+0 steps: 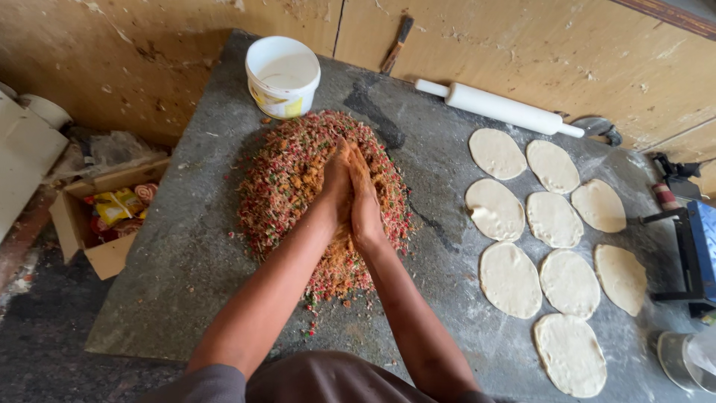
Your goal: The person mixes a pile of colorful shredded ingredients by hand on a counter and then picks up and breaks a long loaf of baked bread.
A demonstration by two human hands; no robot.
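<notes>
A wide heap of chopped filling (pixel 287 175), red, green and orange bits, lies on the grey stone slab (pixel 186 261). My left hand (pixel 337 179) and my right hand (pixel 364 195) are pressed side by side into the middle of the heap, fingers together and pointing away from me, palms facing each other and coated with the mix. The fingertips reach toward the heap's far side. A white plastic bucket (pixel 283 75) stands just beyond the heap.
Several flat rolled dough rounds (pixel 510 279) lie in rows on the slab's right half. A white rolling pin (pixel 498 107) lies at the back by the wooden wall. A cardboard box (pixel 104 216) of packets sits left, a blue metal device (pixel 697 254) right.
</notes>
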